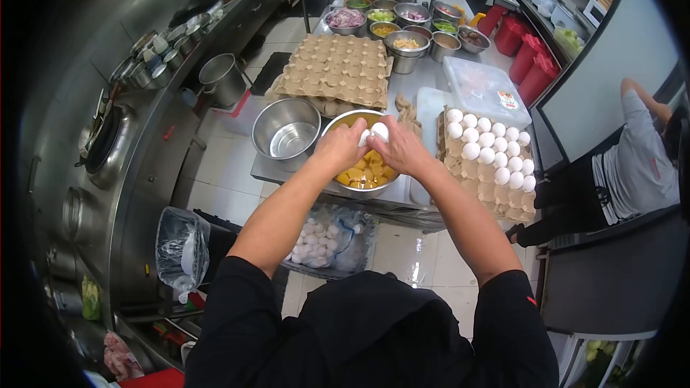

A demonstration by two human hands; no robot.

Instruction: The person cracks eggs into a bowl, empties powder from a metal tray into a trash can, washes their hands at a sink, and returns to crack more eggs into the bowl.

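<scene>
My left hand [341,145] and my right hand [404,149] meet over a metal bowl [332,128] of cracked eggs [368,171] with many yolks. Both hands are closed around a white egg [380,131], thumbs close together. A second white piece of shell shows by the left fingertips; whether this is one egg parted in two or two eggs, I cannot tell. To the right, a cardboard tray [460,172] carries several rows of white eggs, its nearer cups bare. Left of the bowl stands another metal bowl [286,128] with a shiny bare bottom.
Stacked egg trays [334,68] sit behind the bowls. A lidded plastic container [485,90] lies beyond the eggs. Bowls of chopped vegetables [346,20] fill the far table. Below the table edge, a lined bin [316,244] holds shells. Another person [632,165] stands at the right.
</scene>
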